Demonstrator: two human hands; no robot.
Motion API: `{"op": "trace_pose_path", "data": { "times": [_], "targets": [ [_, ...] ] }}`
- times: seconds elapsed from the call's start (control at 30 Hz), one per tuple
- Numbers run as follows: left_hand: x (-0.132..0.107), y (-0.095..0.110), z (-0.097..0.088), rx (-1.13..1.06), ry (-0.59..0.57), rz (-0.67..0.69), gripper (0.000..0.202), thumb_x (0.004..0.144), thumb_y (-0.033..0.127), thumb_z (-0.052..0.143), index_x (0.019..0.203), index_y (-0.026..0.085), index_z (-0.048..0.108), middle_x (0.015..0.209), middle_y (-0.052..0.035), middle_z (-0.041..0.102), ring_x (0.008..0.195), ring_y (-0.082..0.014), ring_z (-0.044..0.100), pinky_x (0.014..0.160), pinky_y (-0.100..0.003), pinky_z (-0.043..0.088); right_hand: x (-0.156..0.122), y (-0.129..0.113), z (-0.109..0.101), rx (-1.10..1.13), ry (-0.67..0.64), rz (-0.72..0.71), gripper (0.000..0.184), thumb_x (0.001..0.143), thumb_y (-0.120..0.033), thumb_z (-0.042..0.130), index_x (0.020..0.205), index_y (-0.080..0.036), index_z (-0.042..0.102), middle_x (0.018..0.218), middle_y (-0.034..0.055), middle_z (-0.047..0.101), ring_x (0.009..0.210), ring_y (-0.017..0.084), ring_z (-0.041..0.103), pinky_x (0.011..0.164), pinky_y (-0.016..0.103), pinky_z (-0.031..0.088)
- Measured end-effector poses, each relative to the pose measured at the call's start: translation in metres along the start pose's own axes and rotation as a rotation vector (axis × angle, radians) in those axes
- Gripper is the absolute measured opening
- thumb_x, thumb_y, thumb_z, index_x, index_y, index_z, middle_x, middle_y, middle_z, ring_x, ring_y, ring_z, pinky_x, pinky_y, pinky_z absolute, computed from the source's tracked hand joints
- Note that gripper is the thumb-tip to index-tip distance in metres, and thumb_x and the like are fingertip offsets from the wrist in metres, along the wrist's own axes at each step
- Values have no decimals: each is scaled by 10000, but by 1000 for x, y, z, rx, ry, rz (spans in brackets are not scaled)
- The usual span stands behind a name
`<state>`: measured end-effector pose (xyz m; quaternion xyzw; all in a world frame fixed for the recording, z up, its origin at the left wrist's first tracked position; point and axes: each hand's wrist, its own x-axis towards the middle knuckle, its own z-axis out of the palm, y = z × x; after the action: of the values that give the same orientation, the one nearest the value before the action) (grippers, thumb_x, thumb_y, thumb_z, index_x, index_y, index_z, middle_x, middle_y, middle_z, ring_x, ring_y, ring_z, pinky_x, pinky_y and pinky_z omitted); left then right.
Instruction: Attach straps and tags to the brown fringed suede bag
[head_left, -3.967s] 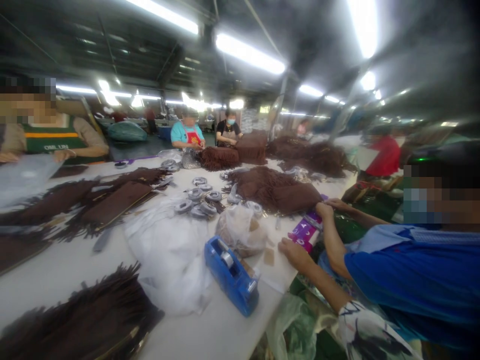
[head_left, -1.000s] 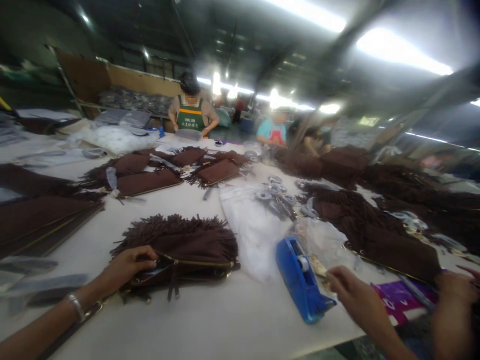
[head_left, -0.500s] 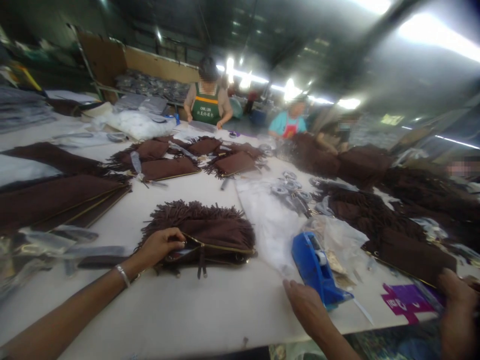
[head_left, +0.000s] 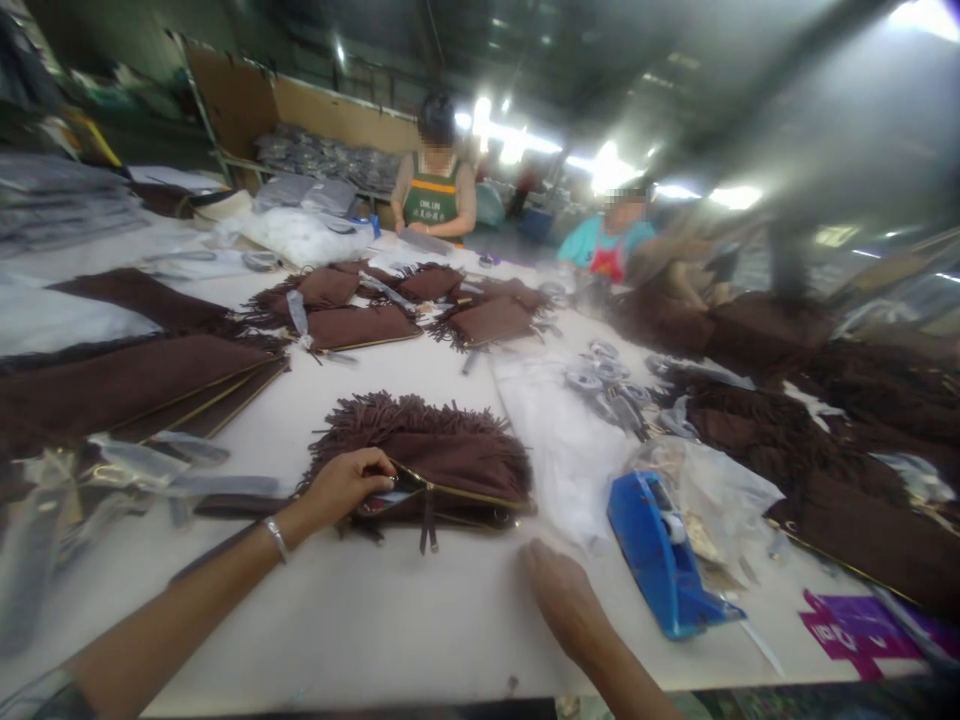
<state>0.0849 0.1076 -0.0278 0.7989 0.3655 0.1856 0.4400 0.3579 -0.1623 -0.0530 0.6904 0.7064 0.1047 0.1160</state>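
Observation:
A dark brown fringed bag (head_left: 457,465) lies on the white table (head_left: 420,610), its gold zipper partly undone at the left end. My left hand (head_left: 358,480), with a silver bangle at the wrist, pinches the bag's edge at that opening. Something pale shows inside the opening, too small to name. My right hand (head_left: 559,590) is just over the table, right of and nearer than the bag, not touching it. Its fingers curl downward and are blurred, and whether they hold anything is hidden. A blue tape dispenser (head_left: 660,560) stands to its right.
More brown fringed bags (head_left: 364,325) lie farther back, with a brown pile (head_left: 795,440) at right. Plastic-wrapped straps (head_left: 142,470) lie at left. White sheeting (head_left: 547,430) and a purple bag (head_left: 862,630) are on the right. A person in a green apron (head_left: 435,205) works across the table.
My right hand has moved left, away from the tape dispenser and closer to the bag. My left hand keeps its hold. The view has shifted, and a hand at the right edge is out of sight.

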Motion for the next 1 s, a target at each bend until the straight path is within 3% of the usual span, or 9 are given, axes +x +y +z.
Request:
{"op": "trace_pose_path", "data": {
  "times": [0.1,0.23,0.4,0.53,0.63,0.73,0.83,1.0],
  "targets": [
    [0,-1,0,20,3,17,146,730,323,631,827,222,674,872,7,691,800,-196,613,704,-267,438,10,2,2,-5,7,-65,229,794,48,465,855,-167,514,827,66,604,656,173,565,560,283,340],
    [-1,0,0,19,8,7,142,735,314,633,838,225,674,861,12,688,782,-197,603,663,-266,417,17,7,-1,-16,-15,-108,240,790,54,445,858,-171,493,820,59,595,639,169,561,542,283,305],
    [-2,3,-4,18,3,79,123,736,256,629,842,218,677,895,3,686,823,-190,603,743,-270,424,10,4,2,89,19,-41,239,814,34,392,844,-191,465,798,41,573,590,162,554,510,268,292],
    [-2,5,-9,92,-38,111,159,727,213,618,875,217,673,884,-2,663,797,-176,581,708,-256,410,2,-8,-13,529,41,97,147,910,-123,351,868,-223,449,724,3,581,565,148,579,526,241,362],
    [-2,7,-11,139,-56,137,191,720,190,604,899,220,665,899,-2,643,809,-172,569,692,-247,401,11,-21,-42,946,-14,208,137,949,-298,351,861,-243,441,572,-48,581,530,141,587,553,225,410],
    [-4,8,-12,157,-58,155,201,721,176,590,906,222,655,925,-3,636,834,-170,563,725,-248,405,38,-31,-76,1137,-18,196,202,936,-365,375,793,-239,441,538,-51,579,511,135,577,541,221,407],
    [-6,10,-12,144,-59,146,201,727,177,582,911,226,649,931,-2,638,838,-173,562,717,-250,403,75,-37,-105,1035,95,74,192,936,-335,397,786,-232,459,610,-36,561,556,129,559,547,220,388],
    [-6,8,-12,88,-38,137,181,724,177,596,882,237,658,897,11,649,830,-171,569,707,-248,394,134,-53,-121,485,247,-77,157,918,-148,411,821,-223,509,799,4,563,606,130,547,511,247,293]
  ]
}}
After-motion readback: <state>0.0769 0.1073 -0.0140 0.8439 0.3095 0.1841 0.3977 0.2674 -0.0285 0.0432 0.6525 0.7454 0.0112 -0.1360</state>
